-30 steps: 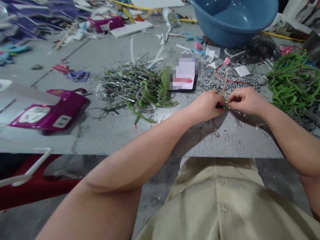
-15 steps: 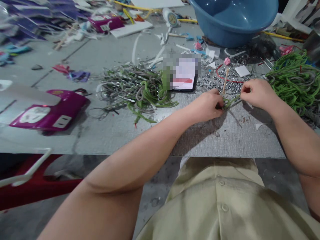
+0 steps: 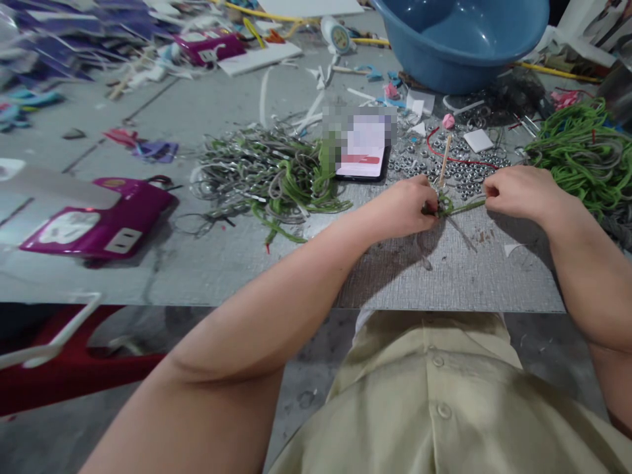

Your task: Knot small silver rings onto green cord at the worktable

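My left hand (image 3: 407, 207) is closed in a pinch on one end of a thin green cord (image 3: 461, 208), low over the grey table (image 3: 247, 257). My right hand (image 3: 518, 191) is closed on the cord's other end, so a short length is stretched between the two hands. A wooden stick (image 3: 444, 161) lies just behind my left hand on a scatter of small metal rings (image 3: 469, 170).
A tangle of green and grey cords (image 3: 269, 174) lies left of a phone (image 3: 363, 153). More green cords (image 3: 577, 155) are heaped at the right. A blue basin (image 3: 464, 39) stands at the back. A magenta box (image 3: 99, 220) sits at the left, with craft scraps behind.
My right hand has pulled away to the right from my left hand, drawing the green cord out between them. My left hand has stayed in place.
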The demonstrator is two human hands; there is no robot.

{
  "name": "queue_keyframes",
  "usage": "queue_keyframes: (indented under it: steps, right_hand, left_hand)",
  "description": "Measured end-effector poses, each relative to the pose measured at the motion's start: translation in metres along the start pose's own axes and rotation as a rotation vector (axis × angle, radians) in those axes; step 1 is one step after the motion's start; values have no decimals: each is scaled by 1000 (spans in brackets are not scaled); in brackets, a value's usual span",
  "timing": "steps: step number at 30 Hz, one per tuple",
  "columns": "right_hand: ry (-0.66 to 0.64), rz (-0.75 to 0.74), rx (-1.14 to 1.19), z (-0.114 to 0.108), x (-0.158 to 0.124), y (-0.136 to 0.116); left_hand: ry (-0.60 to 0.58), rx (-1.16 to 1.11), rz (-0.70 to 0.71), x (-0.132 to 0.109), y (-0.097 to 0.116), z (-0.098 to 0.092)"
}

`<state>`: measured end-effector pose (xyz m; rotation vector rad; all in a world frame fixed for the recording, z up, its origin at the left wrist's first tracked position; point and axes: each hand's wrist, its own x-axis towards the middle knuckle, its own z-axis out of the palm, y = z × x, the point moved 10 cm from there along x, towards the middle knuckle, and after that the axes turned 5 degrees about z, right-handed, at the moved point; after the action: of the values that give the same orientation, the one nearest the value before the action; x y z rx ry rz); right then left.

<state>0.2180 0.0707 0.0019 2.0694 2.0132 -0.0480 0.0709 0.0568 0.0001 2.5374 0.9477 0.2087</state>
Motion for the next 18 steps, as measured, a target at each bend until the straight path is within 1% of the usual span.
queue_keyframes:
  steps: [2,4,7,9,11,13,15,18]
  right_hand:
    - [21,-1,42,0,2,4]
    - [90,-43,127,-5,2,2]
    - [267,-184,270,-24,-8,-15]
    - [337,-286,330,-31,-17,-32]
    - [322,-370,343,-29,-24,-50]
    - [259,-416,301,-21,-26,-63]
    - [199,-425,246,-11,-25,-70]
    - [168,-424,204,-4,-23,-70]
  left_hand:
    - [-13,-20,-2,0,-2,-1]
    - [19,-54,-6,0,-5,-5]
    - [126,-79,-34,0,-15,-12]
    - [165,-55,-63,1,-22,-13]
    - [167,-7,-76,2,-25,-10]
    - [147,38,-73,3,-23,-7]
    - [121,58,-72,3,-21,-5]
    - [114,44,-58,4,-18,-4]
